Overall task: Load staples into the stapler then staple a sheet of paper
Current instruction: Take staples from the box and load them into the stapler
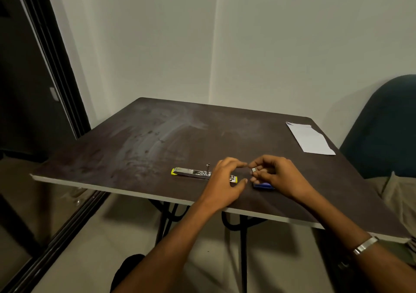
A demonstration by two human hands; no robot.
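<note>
While stapler [191, 173] lies opened, hands [227, 180] pinch staples [254, 170] beside it.

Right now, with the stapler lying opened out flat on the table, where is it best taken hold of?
Probably the stapler by its long sides near the yellow end, coming from above: it lies flat, that end is clear, and the left hand covers the other.

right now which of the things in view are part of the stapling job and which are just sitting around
Part of the job:
- opened stapler lying flat on the table
- small strip of staples pinched in the right hand
- blue staple box under that hand
- sheet of paper at the far right corner
- left hand over the stapler's near end

Just lying about:
- dark chair beside the table
- metal bracelet
</note>
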